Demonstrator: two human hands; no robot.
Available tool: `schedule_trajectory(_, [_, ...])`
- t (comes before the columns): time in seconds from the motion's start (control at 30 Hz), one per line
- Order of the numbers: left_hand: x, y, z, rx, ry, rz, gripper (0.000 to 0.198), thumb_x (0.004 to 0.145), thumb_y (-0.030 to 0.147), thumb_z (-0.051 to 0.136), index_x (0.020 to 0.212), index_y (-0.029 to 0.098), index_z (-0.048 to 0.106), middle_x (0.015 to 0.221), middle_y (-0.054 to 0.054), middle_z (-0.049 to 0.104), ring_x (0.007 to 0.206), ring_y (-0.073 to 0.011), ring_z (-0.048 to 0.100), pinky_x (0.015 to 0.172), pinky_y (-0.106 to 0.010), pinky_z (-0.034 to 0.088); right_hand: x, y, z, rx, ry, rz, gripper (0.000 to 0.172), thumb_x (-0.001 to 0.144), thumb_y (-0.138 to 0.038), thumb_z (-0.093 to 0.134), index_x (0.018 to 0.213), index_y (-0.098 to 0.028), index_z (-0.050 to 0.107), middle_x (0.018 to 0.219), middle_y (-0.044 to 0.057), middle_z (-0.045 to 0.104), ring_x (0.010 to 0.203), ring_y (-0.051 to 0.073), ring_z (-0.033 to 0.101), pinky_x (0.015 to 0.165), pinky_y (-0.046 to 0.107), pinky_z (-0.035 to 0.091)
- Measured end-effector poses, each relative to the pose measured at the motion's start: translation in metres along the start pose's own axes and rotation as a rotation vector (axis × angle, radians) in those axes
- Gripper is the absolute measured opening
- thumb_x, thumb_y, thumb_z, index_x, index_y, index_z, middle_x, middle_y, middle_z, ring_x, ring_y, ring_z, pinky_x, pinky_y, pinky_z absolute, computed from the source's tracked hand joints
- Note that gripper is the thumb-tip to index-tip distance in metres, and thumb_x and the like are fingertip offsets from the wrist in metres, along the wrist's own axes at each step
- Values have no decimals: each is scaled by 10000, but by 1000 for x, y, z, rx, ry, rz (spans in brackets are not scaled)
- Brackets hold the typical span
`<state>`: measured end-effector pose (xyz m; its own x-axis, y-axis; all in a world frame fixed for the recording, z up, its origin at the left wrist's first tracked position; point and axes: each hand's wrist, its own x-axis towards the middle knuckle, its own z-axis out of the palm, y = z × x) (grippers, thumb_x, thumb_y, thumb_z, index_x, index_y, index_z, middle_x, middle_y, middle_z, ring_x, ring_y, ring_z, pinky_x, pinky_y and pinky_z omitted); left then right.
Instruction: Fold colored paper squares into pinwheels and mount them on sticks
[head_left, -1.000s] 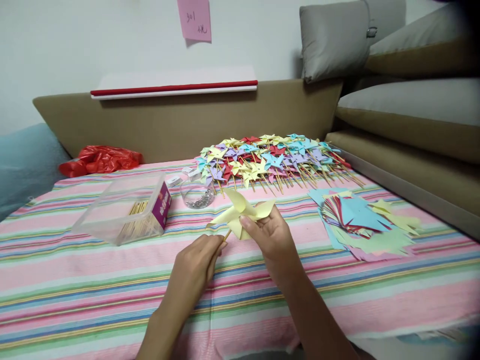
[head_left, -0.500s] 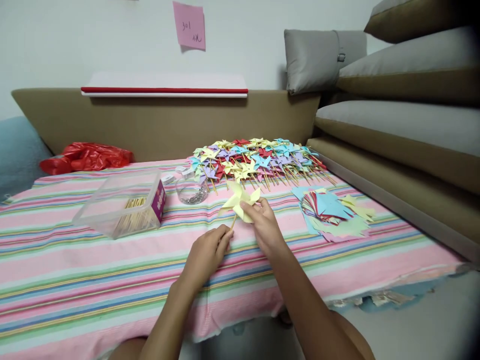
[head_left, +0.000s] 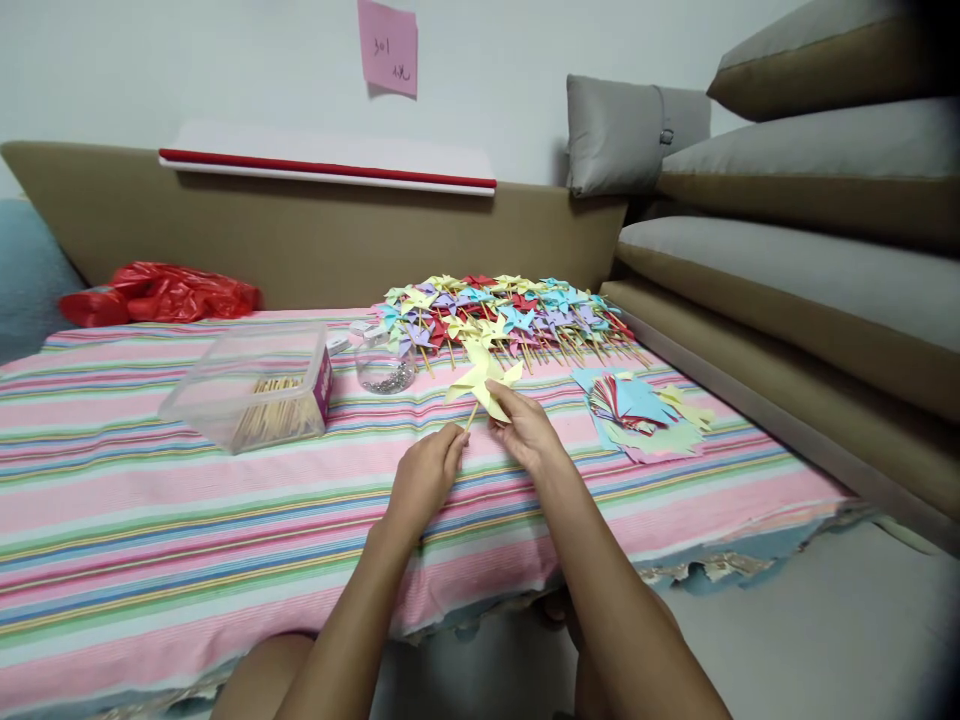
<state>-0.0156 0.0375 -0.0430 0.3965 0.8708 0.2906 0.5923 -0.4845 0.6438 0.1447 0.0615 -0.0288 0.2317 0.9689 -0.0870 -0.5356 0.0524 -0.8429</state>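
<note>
A pale yellow paper pinwheel [head_left: 478, 380] on a thin wooden stick is between my hands, above the striped cloth [head_left: 247, 520]. My left hand [head_left: 429, 475] is closed around the lower part of the stick. The thumb and fingers of my right hand [head_left: 525, 428] are closed on a lower right blade of the pinwheel; the fingertips behind it are partly hidden. Farther back lies a heap of finished pinwheels [head_left: 517, 318] in yellow, purple, blue and red. A round clear dish of small metal pins [head_left: 390, 376] stands left of the pinwheel.
On the left, a clear plastic box [head_left: 217, 385] holds wooden sticks [head_left: 274, 415]. Fanned coloured paper pieces [head_left: 645, 415] lie to the right. A red plastic bag [head_left: 165, 295] is at the back left. Stacked grey and brown cushions [head_left: 795, 270] border the right side.
The camera view has shifted and tilted slightly. Both hands keep hold of the yellow pinwheel, with the right fingers slightly shifted on its blade.
</note>
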Motion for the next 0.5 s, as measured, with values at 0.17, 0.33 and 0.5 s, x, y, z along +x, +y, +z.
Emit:
schedule_trajectory(0.17, [3,1,0,21,30,-6,278,1007,333,374,800,230,528,702,2,566,667,-189,541,676,-283,336,-2,-2,1,-121,-48,-30,394,603,-497,842,763,-168,695,692,0,657,588,113,540,552,249,412])
schedule_trajectory(0.33, [9,2,3,-29,26,-23,245,1000,347,408,851,235,567,694,5,618,675,-199,579,663,-283,340,-3,-4,9,-331,8,-262,389,731,-545,737,698,-166,659,661,-18,613,626,114,511,616,250,413])
schedule_trajectory(0.5, [21,6,16,-162,40,-8,249,1005,364,399,881,230,569,729,-3,672,713,-195,627,702,-279,401,1,-11,14,-619,84,-476,391,853,-545,594,716,-181,635,649,-26,588,630,128,508,614,255,395])
